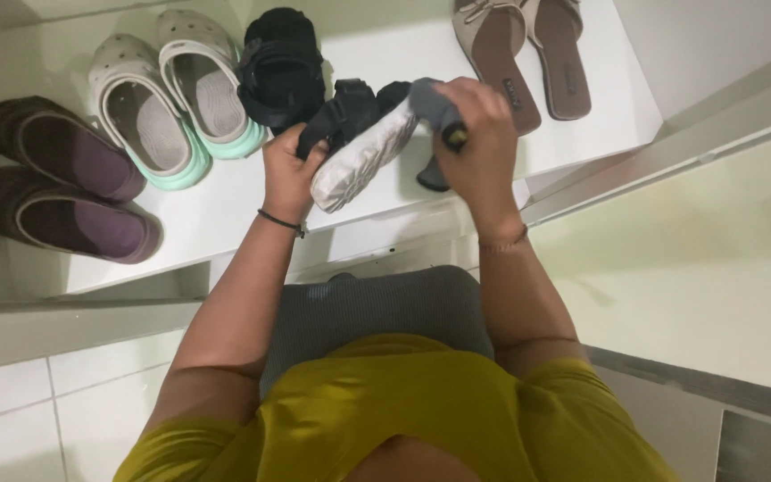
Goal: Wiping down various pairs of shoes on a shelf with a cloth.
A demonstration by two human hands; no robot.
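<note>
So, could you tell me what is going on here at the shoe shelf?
A person in a yellow-green top stands over a white shelf of shoes. Their left hand grips a black sandal turned sole-up, its pale sole facing the camera. Their right hand holds a grey cloth against the sandal. On the shelf lie a second black sandal, white clogs with mint soles, dark purple slip-ons and beige flat sandals.

White shelf (225,210) carries a pair of purple slip-ons (60,183) at left, white clogs (171,94) with mint soles beside them, one black sandal (280,67) behind, and beige flat sandals (528,54) at right. Grey mat (377,308) lies on tiled floor (55,402).
</note>
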